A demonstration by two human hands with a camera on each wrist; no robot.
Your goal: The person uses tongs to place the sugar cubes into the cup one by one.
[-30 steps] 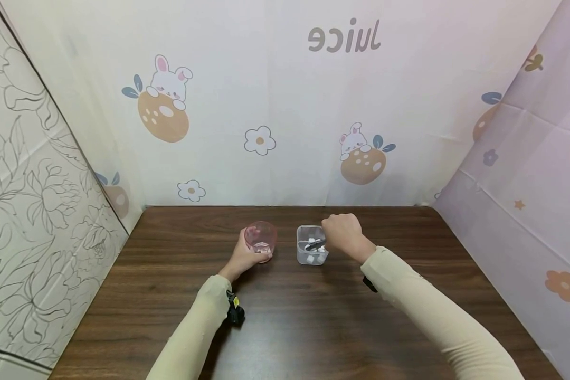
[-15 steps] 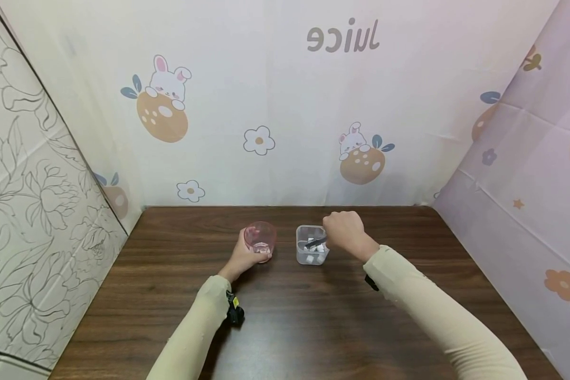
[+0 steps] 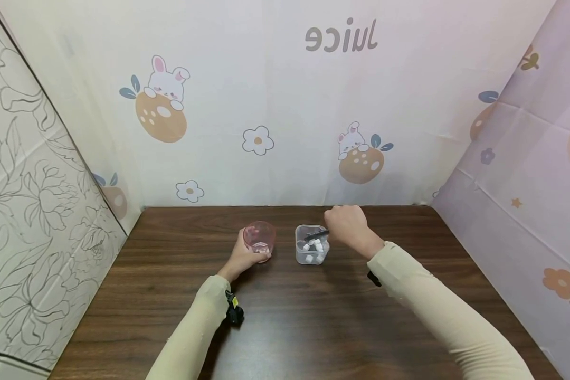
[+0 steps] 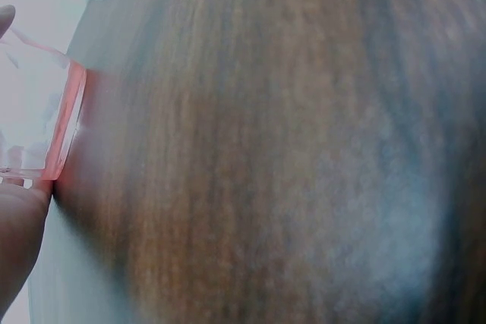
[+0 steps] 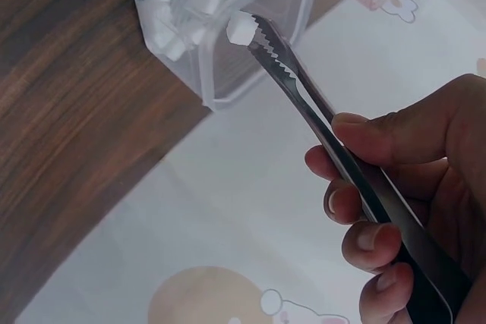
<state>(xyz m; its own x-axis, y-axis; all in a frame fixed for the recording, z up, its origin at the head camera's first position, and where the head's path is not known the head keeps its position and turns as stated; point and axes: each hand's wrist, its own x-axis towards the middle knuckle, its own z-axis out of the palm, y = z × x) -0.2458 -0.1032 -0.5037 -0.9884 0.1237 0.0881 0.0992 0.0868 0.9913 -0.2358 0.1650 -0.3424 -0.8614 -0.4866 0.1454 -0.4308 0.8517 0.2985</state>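
My left hand [image 3: 239, 256] grips a clear pink glass [image 3: 259, 237] that stands on the table, with something whitish in its bottom. In the left wrist view the glass [image 4: 34, 111] shows at the left edge, a thumb below it. My right hand [image 3: 349, 227] grips dark metal tongs [image 5: 334, 142] with toothed tips. Between those tips sits one white cube [image 5: 242, 28], at the mouth of a clear plastic container [image 5: 216, 73]. Several more white cubes [image 3: 315, 245] lie inside the container, which stands to the right of the glass.
The brown wooden table [image 3: 285, 327] reaches back to a wall covering [image 3: 285, 95] printed with rabbits, oranges and flowers. Side panels [image 3: 33, 211] enclose it left and right. A small black camera [image 3: 235, 311] is strapped to the left wrist.
My right hand has risen slightly and moved a little right, lifting the tongs from among the cubes toward the container's rim. The left hand and glass have stayed in place.
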